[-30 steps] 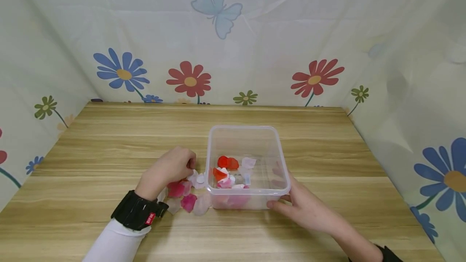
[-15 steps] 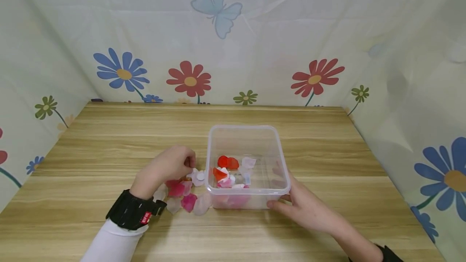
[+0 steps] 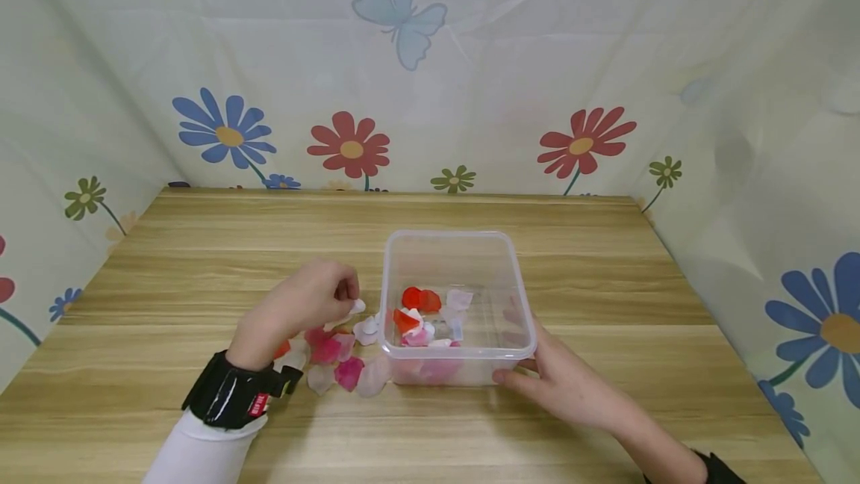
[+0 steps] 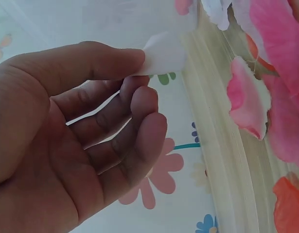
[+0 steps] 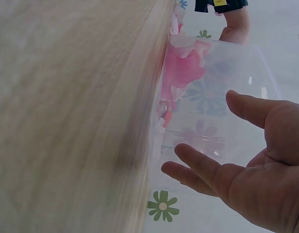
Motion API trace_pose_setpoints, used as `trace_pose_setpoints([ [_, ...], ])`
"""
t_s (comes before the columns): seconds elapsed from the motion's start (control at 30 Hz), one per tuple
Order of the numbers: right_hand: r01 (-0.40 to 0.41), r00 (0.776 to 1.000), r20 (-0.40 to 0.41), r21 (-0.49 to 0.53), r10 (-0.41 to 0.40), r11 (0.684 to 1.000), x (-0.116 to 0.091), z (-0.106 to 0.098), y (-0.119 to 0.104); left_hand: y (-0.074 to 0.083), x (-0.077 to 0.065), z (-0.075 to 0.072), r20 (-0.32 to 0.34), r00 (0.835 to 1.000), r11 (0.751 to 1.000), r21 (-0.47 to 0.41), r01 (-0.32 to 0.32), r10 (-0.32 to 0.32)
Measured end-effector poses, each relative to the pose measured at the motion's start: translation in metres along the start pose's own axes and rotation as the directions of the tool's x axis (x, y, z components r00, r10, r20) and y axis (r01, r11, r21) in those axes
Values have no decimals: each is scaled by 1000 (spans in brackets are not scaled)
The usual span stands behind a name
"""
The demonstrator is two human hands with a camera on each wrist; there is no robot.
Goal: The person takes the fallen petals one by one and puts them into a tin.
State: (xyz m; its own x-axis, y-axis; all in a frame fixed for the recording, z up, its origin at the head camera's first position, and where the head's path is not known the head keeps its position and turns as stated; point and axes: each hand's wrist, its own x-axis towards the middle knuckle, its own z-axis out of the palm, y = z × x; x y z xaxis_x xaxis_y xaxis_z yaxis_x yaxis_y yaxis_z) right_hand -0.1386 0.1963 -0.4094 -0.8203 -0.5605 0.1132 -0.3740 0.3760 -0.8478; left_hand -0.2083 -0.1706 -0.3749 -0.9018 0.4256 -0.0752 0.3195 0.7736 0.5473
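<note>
My left hand (image 3: 302, 302) pinches a white petal (image 4: 164, 53) between thumb and fingertips, just left of the box. Below this hand lies a loose spread of petals, with a dark pink petal (image 3: 349, 373) and an orange petal (image 4: 289, 206) among the pale ones. The clear plastic box (image 3: 459, 354) stands uncovered on the table. Inside it are red petals (image 3: 428, 302) and several white and pink ones, gathered mostly at its left side. At the box's right front corner my right hand (image 3: 571, 387) rests against the wall, fingers fairly straight and spread.
The wood-grain table (image 3: 269, 234) carries the box and petals. A white curtain (image 3: 484, 81) printed with flowers and a butterfly closes off the back and both sides. A black wrist band (image 3: 235, 391) sits on the left wrist.
My left hand has lifted slightly and drawn back to the left, and a white petal now shows at its fingertips. The right hand and the box have stayed in place.
</note>
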Motion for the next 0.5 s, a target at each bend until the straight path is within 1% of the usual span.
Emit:
trace_pose_setpoints([
  [0.17, 2, 1000, 2, 6, -2, 1000, 0, 0, 0, 2, 0, -1, -27, 999, 999, -26, -26, 26],
  [0.37, 17, 1000, 10, 34, -17, 999, 0, 0, 2, 7, -2, -4, -83, 996, 998, -45, -47, 43],
  [0.43, 13, 1000, 8, 27, -14, 1000, 0, 0, 2, 10, -4, -6, -112, 992, 997, -42, -65, 60],
  [0.5, 11, 1000, 6, 16, -11, 1000, 0, 0, 2, 12, -5, -8, -151, 985, 995, -32, -93, 88],
])
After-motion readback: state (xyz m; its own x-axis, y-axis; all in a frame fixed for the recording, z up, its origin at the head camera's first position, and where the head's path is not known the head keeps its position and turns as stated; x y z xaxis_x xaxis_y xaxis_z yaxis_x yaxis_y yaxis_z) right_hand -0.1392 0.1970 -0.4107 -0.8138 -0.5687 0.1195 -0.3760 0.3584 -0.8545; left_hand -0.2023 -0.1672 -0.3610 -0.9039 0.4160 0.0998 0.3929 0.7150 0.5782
